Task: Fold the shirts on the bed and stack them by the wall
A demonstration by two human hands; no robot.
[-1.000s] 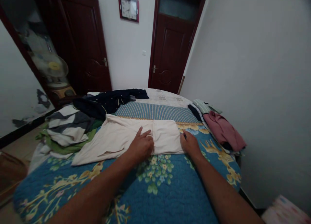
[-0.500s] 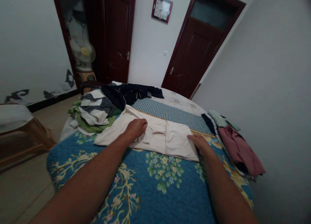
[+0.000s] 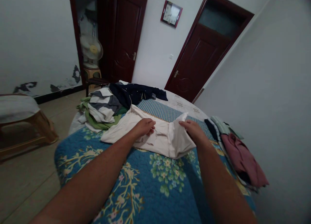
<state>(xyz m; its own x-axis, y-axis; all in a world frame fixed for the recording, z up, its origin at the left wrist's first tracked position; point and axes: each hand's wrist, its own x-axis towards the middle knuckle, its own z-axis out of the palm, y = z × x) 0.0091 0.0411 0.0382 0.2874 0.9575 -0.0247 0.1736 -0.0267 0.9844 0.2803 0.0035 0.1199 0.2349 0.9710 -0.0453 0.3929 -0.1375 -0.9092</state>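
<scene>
A white garment [image 3: 131, 126], folded into a long strip, lies across the bed. My left hand [image 3: 145, 126] is over its middle, fingers curled and closed on a bit of the cloth; the fingertips are partly hidden. At the right end, my right hand [image 3: 191, 128] pinches the garment's edge between thumb and fingers. That end is raised off the bed and bends up toward the left, while the rest lies flat. Beneath it spreads a blue quilt [image 3: 170, 194] with a flower pattern.
Left of the garment is a heap of grey-white and green clothes [image 3: 102, 109], with a dark navy garment [image 3: 138, 92] behind. Folded clothes, a pink garment [image 3: 243, 156] among them, lie along the right edge by the wall. A stool [image 3: 36, 126] stands at the left.
My right hand has lifted the garment's right end and moved it up and to the left. My left hand stays over the middle, its fingers slightly looser. The camera view has shifted a little.
</scene>
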